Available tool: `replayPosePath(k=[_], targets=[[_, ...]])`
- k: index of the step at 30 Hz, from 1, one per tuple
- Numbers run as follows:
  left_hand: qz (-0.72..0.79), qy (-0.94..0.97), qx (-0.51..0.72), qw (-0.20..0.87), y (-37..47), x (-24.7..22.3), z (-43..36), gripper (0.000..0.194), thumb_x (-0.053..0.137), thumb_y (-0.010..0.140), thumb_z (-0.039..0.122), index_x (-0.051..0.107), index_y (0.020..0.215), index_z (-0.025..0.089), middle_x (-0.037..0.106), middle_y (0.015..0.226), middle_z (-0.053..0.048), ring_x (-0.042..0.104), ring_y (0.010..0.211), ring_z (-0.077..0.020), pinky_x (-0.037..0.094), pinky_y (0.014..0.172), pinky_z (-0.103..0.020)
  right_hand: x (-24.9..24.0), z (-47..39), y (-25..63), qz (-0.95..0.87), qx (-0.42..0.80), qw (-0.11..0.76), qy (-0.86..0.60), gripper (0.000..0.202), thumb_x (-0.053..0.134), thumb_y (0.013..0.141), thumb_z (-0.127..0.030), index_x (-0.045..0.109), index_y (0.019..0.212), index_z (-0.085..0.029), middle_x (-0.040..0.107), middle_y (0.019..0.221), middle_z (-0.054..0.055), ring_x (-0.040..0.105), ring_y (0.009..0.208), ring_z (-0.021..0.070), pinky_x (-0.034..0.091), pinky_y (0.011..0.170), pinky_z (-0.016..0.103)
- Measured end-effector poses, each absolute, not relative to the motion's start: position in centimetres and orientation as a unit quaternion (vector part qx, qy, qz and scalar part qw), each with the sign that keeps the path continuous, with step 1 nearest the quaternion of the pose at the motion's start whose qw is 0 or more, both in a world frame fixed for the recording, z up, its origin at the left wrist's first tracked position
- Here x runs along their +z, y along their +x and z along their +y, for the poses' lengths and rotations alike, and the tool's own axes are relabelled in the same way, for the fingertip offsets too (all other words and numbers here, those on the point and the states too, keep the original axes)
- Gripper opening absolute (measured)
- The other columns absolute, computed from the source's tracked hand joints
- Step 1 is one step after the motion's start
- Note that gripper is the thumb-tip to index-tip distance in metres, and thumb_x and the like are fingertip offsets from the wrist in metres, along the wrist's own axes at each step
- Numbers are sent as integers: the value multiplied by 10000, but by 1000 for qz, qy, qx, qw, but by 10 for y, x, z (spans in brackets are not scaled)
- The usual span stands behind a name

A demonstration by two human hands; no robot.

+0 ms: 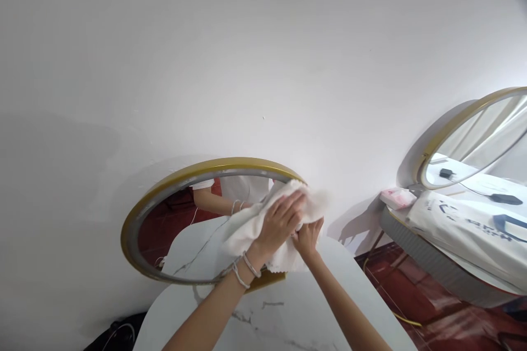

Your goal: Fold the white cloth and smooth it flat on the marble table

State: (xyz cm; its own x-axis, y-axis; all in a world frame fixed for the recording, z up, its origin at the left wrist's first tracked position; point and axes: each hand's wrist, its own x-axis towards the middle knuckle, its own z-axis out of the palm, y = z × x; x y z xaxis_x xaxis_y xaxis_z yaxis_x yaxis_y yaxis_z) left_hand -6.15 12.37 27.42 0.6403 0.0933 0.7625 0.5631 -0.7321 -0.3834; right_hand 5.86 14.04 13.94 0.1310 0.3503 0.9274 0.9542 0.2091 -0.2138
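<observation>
At the 3 o'clock edge of a gold-rimmed mirror (185, 230), the left hand (280, 220), its grip unclear, presses a white cloth (284, 256) that the right hand (307, 238) clutches, apparently mid-wipe, so the next stroke calls for steady contact.

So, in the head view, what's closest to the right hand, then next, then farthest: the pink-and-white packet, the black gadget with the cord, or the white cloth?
From the right hand:
1. White cloth: right at the fingers.
2. Pink-and-white packet: off to the right, on the other table's near end.
3. Black gadget with the cord: farthest right.
</observation>
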Motion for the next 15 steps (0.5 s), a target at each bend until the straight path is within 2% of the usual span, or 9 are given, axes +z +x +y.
replayPosePath(k=[3, 5, 7, 9, 12, 15], targets=[[-225, -873, -339, 269, -79, 203, 109, 183, 479, 895, 43, 595, 912, 183, 607, 1331, -55, 529, 1260, -157, 425, 1032, -314, 64, 119, 54, -659, -261, 409, -574, 482, 340, 944, -434, 571, 1273, -168, 571, 1270, 196, 479, 1199, 421, 398, 911, 650], [-259, -886, -316, 218, -99, 154, 95, 184, 478, 892, 42, 593, 901, 184, 644, 1277, -69, 612, 1140, -153, 478, 951, -311, 19, 99, 48, -703, -229, 376, -559, 415, 412, 911, -399, 630, 1208, -209, 639, 1183, 157, 553, 1109, 392, 458, 871, 588], [-293, -897, -290, 159, -118, 110, 80, 205, 458, 894, 41, 592, 892, 195, 670, 1232, -63, 649, 1069, -155, 512, 901, -316, -19, 79, 42, -735, -174, 358, -549, 344, 453, 889, -348, 660, 1147, -250, 678, 1103, 115, 599, 1028, 350, 503, 833, 522], [-327, -898, -276, 100, -134, 76, 68, 231, 416, 904, 52, 592, 909, 202, 666, 1237, -61, 629, 1129, -171, 517, 937, -346, -44, 63, 35, -750, -114, 357, -544, 297, 479, 882, -329, 667, 1101, -260, 688, 1052, 93, 614, 986, 322, 520, 825, 492], [-368, -878, -302, 42, -139, 55, 58, 274, 358, 913, 68, 575, 1014, 202, 607, 1323, -79, 499, 1305, -189, 471, 1048, -409, -49, 54, 25, -743, -63, 383, -545, 319, 458, 911, -383, 636, 1130, -235, 649, 1112, 109, 583, 1044, 315, 501, 869, 511], [-354, -842, -402, 56, -121, 79, 65, 269, 368, 900, 49, 523, 1064, 196, 567, 1364, -108, 430, 1360, -190, 457, 1076, -422, -11, 64, 19, -706, -66, 432, -558, 430, 378, 946, -399, 511, 1306, -206, 548, 1275, 143, 443, 1244, 354, 389, 979, 623]])
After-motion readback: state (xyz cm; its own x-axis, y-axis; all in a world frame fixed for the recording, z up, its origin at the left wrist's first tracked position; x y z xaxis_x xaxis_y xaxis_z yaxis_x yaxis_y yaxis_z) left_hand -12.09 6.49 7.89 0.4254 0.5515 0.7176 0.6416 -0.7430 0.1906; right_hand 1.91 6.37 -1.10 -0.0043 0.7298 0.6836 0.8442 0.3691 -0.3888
